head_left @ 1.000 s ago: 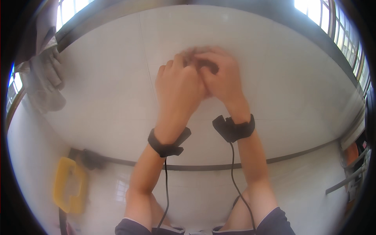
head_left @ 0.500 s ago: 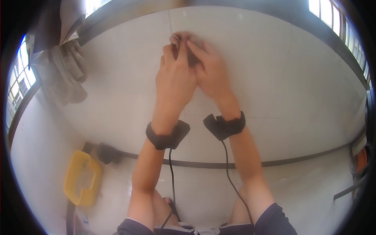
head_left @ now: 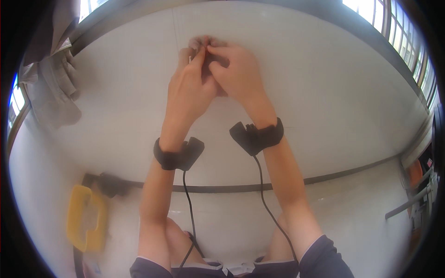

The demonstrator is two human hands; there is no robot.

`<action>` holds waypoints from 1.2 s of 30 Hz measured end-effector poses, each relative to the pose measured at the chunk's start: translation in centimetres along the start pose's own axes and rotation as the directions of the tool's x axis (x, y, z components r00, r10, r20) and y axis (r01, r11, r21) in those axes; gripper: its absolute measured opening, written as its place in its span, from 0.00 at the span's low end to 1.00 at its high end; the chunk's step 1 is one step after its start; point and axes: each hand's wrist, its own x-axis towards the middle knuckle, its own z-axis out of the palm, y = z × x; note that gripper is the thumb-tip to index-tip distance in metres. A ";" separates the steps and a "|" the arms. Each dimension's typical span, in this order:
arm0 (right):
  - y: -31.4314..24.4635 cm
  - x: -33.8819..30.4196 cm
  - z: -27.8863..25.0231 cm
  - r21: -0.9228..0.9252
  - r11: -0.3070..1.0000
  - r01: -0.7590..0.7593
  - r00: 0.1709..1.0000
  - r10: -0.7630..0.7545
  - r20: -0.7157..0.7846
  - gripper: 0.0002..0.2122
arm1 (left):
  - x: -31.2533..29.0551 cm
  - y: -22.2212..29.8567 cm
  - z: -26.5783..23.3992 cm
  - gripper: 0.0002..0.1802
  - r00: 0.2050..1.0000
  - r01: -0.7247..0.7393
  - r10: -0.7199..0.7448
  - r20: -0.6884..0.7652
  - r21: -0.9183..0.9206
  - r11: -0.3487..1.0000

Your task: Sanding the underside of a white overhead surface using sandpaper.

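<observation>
My left hand [head_left: 189, 85] and my right hand [head_left: 241, 76] meet over the upper middle of a glossy white surface [head_left: 315, 111]. Both have their fingers bent into a pinch, the fingertips close together. Whatever lies between them is mostly hidden; a thin pale sliver shows beside the left fingers, and a dark reddish area shows between the hands. I cannot make out what it is. Each wrist wears a black band, the left band [head_left: 178, 154] and the right band [head_left: 257, 135], with a thin black cable running back toward me.
A dark strip [head_left: 222, 189] edges the white surface on my side. Low on the left is a yellow plastic piece [head_left: 78, 217] with a cut-out middle. Beige cloth [head_left: 58, 92] hangs at the far left. Barred windows [head_left: 403, 32] and a grey metal bar [head_left: 408, 206] are at the right.
Both hands appear further left in the picture, and the whole view has shifted along with them. The fingertips stay close together, with the right fingers more curled.
</observation>
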 end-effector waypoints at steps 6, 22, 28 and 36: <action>-0.3 0.9 0.2 -0.144 0.989 -0.022 0.990 0.041 0.131 0.18 | 1.1 -2.6 -1.7 0.30 0.976 -0.099 0.089 0.199 0.039 0.994; 0.1 2.2 -1.7 -0.235 0.972 -0.006 0.999 -0.006 -0.050 0.17 | 2.7 -3.3 -0.7 0.34 0.964 -0.251 0.257 0.066 -0.084 0.964; -0.3 3.0 -2.5 -0.188 0.982 -0.001 0.982 -0.035 -0.188 0.15 | 1.7 -2.4 1.1 0.36 0.974 -0.177 0.203 0.104 -0.213 0.961; -1.4 2.2 -4.6 -0.257 0.955 -0.150 0.988 0.137 -0.068 0.14 | 0.0 -3.4 0.6 0.39 0.944 -0.235 0.273 0.186 -0.205 0.950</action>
